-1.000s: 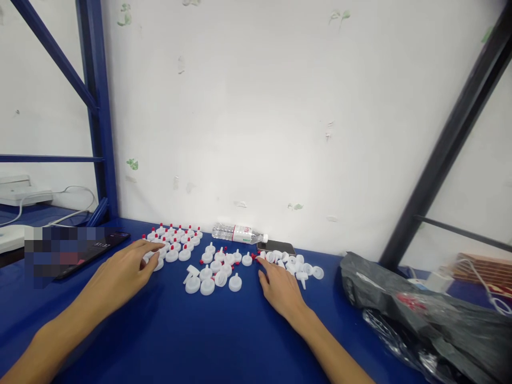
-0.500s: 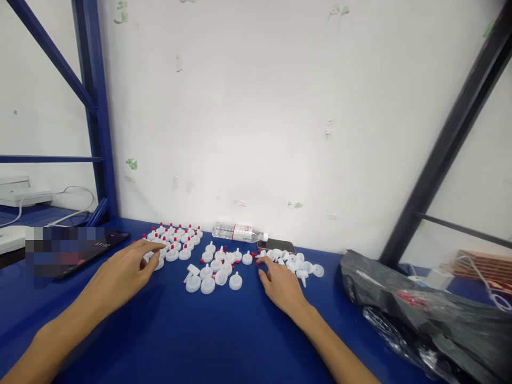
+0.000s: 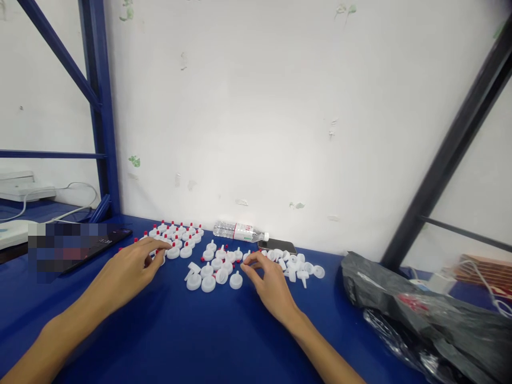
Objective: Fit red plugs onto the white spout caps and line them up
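Observation:
My left hand (image 3: pixel 130 272) is bent over the near edge of a group of white nozzle caps with red tips (image 3: pixel 173 250). Its thumb and fingers close around one white nozzle cap (image 3: pixel 160 260), which they partly hide. On the right, my right hand (image 3: pixel 270 285) has its thumb and index finger brought together beside white nozzle caps without red tips (image 3: pixel 236 280). Whatever lies between those fingertips is too small to make out. Small loose red tips (image 3: pixel 202 259) are scattered among the middle caps.
More white caps (image 3: pixel 304 274), some tipped over, lie right of my right hand. Behind are a clear plastic bottle (image 3: pixel 236 231) on its side and a dark phone (image 3: pixel 278 246). Another phone (image 3: pixel 108 237) lies left, and a grey plastic bag (image 3: pixel 424 314) right. A blue post (image 3: pixel 98 106) rises at left.
My right hand has moved left, from the loose red tips toward the middle caps, and its thumb and index finger have come together. My left hand has shifted slightly right.

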Tool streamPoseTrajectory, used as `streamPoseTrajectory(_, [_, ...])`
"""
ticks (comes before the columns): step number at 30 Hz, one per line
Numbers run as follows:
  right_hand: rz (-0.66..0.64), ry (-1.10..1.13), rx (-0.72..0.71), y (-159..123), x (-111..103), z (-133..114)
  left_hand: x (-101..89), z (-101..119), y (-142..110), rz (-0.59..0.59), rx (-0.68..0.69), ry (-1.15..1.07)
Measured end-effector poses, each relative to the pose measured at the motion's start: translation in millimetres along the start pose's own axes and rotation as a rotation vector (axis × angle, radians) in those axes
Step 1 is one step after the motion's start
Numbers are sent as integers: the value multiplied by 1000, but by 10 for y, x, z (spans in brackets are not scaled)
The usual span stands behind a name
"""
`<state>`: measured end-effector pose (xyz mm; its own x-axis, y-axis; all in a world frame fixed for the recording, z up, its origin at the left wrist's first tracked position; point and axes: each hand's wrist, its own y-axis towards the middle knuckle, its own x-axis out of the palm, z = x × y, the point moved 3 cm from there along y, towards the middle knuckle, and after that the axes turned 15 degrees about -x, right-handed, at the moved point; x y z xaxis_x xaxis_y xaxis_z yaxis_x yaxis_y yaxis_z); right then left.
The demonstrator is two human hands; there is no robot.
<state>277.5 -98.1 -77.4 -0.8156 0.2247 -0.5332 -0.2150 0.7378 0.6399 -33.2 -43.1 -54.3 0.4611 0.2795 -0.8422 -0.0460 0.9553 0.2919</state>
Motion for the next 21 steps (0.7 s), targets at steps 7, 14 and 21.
streamPoseTrajectory(7, [-130, 45, -52, -26, 139, -78, 6, 22, -10, -13, 5, -2])
streamPoseTrajectory(14, [-188, 44, -18, -115, 101, -198, 27, 0, 8, 13, 51, 0])
streamPoseTrajectory(21, [-164, 486, 144, -149, 216, -240, 18, 395, -329, -14, 90, -70])
